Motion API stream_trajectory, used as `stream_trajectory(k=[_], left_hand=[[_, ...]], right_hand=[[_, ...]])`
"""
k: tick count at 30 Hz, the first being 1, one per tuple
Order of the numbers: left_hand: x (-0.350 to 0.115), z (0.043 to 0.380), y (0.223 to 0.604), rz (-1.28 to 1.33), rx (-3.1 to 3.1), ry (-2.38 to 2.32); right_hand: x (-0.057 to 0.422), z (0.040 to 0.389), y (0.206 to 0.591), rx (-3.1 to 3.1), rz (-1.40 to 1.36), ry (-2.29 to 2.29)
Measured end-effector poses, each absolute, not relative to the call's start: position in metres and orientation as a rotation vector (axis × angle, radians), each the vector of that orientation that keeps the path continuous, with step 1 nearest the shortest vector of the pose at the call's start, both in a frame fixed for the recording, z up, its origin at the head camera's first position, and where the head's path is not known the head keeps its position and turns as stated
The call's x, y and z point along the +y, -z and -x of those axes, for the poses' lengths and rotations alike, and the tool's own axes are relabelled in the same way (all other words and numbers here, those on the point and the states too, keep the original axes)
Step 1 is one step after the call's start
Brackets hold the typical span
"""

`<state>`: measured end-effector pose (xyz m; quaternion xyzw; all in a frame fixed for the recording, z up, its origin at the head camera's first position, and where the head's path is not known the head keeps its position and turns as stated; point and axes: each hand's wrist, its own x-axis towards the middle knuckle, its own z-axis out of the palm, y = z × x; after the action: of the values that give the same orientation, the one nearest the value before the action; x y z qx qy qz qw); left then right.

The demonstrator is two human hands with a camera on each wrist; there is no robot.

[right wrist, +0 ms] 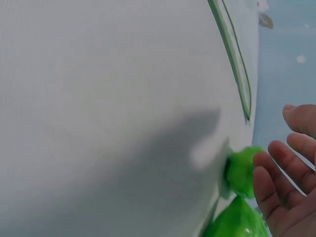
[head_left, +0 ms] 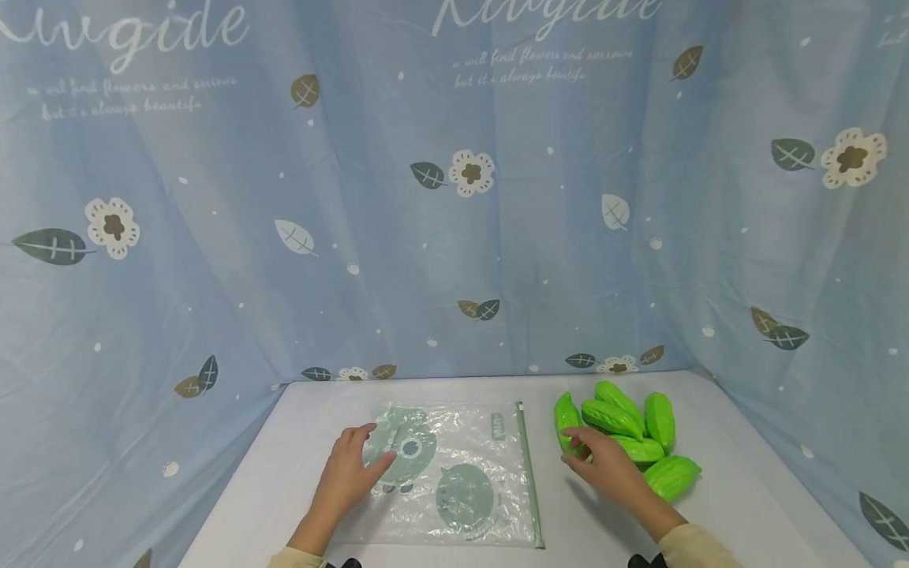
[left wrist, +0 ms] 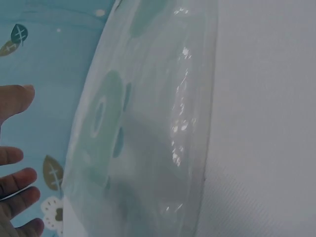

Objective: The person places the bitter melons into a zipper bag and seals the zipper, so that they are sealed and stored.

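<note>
A clear plastic zip bag [head_left: 490, 450] with pale green cartoon prints lies flat, its green zip edge [head_left: 529, 473] on the right. My left hand [head_left: 348, 469] hovers over the bag's left part, thumb and fingers spread apart and nothing between them. In the left wrist view the same hand [left wrist: 17, 182] shows loosely spread fingers beside the bag [left wrist: 158, 98]. My right hand [head_left: 604, 465] is held in front of several bright green ridged gourds [head_left: 618, 414], fingers loosely bent and empty. The right wrist view has that hand [right wrist: 291, 182] overlapping a gourd [right wrist: 242, 170].
A white tabletop [head_left: 277, 473] carries the bag and gourds. Around its back and sides hangs a blue curtain [head_left: 398, 260] printed with leaves, flowers and lettering. One gourd [head_left: 671, 477] lies nearest the front, beside my right wrist.
</note>
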<state>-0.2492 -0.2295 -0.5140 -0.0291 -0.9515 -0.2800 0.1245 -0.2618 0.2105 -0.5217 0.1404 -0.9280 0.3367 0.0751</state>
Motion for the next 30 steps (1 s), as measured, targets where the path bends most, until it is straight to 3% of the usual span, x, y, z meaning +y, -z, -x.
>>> stream_trajectory(k=[30], left_hand=[[-0.193,0.247,0.53,0.167,-2.8,0.881]], right_hand=[[0.174,0.267,0.558,-2.88,-0.469,-1.17]])
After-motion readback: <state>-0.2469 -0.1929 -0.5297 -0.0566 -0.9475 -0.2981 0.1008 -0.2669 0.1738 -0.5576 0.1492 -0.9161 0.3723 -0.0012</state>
